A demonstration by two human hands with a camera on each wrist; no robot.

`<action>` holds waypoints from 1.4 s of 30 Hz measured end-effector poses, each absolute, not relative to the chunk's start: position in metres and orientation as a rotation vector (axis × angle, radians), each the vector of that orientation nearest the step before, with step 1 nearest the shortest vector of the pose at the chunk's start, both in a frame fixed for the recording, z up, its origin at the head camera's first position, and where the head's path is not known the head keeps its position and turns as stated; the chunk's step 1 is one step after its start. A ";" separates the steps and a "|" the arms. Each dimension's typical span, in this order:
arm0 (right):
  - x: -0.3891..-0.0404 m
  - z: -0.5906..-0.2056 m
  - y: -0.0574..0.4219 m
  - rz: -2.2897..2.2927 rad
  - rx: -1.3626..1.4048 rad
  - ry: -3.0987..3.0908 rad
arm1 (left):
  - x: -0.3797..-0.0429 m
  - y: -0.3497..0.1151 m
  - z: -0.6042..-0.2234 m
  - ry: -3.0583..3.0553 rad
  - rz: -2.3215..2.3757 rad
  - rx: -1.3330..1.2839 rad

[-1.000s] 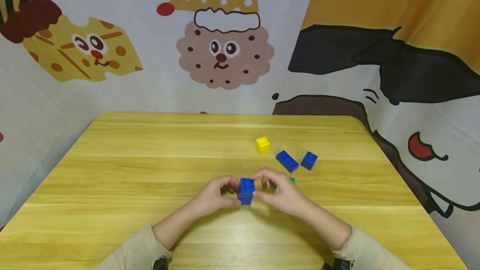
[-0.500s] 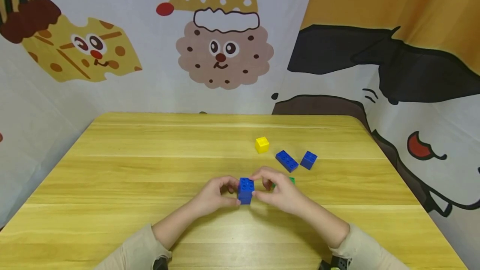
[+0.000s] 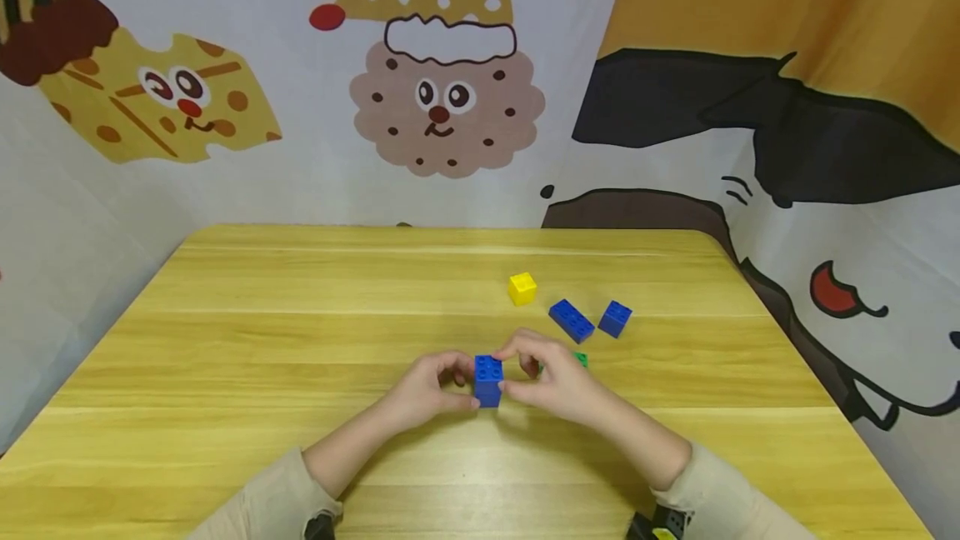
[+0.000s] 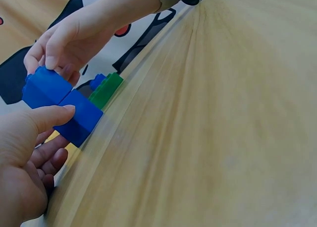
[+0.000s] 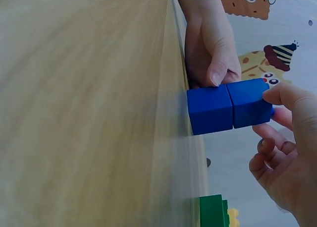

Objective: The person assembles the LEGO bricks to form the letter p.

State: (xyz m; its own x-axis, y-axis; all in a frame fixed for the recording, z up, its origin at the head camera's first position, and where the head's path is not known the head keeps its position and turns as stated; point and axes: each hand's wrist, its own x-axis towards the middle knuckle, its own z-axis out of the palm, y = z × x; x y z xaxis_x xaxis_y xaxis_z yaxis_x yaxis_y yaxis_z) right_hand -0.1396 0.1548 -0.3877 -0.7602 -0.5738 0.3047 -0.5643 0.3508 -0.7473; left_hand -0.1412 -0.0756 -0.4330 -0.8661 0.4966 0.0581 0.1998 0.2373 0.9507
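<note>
Two square blue building bricks are stacked in front of the person. The lower blue brick (image 5: 210, 111) sits on the table, and the upper blue brick (image 3: 488, 367) rests on top of it, studs up. My left hand (image 3: 429, 390) grips the lower brick from the left, its thumb (image 4: 62, 115) on the near side. From the right, my right hand (image 3: 553, 377) pinches the upper brick between thumb and forefinger; its other fingers are curled beneath. In both wrist views the bricks' sides line up closely, with a thin seam between them.
A green brick (image 3: 581, 359) lies behind my right hand, mostly hidden in the head view. Farther back on the wooden table (image 3: 300, 298) are a yellow brick (image 3: 522, 288), a long blue brick (image 3: 572, 321) and a square blue brick (image 3: 615, 319). A printed cloth hangs behind.
The upper blue brick stood slightly out of line with the lower one and is now flush over it. Both hands keep their holds; the whole head view has shifted slightly.
</note>
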 end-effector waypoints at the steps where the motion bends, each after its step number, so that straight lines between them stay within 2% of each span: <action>1: -0.140 -0.388 0.155 -1.416 -1.079 2.570 | -0.141 -0.076 -0.433 2.257 1.675 0.658; 33: -0.141 -0.397 0.161 -1.446 -1.009 2.544 | -0.143 -0.077 -0.434 2.272 1.642 0.696; 42: -0.126 -0.368 0.152 -1.452 -0.993 2.548 | -0.142 -0.078 -0.435 2.258 1.653 0.702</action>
State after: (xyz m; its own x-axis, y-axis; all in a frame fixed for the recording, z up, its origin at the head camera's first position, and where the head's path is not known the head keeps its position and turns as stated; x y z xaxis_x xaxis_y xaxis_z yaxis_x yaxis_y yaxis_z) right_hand -0.1257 0.1525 -0.3682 -0.7933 -0.5489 0.2632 -0.5063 0.3549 -0.7859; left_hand -0.1418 -0.0778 -0.4347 -0.8508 0.5200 0.0754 0.2289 0.2375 0.9440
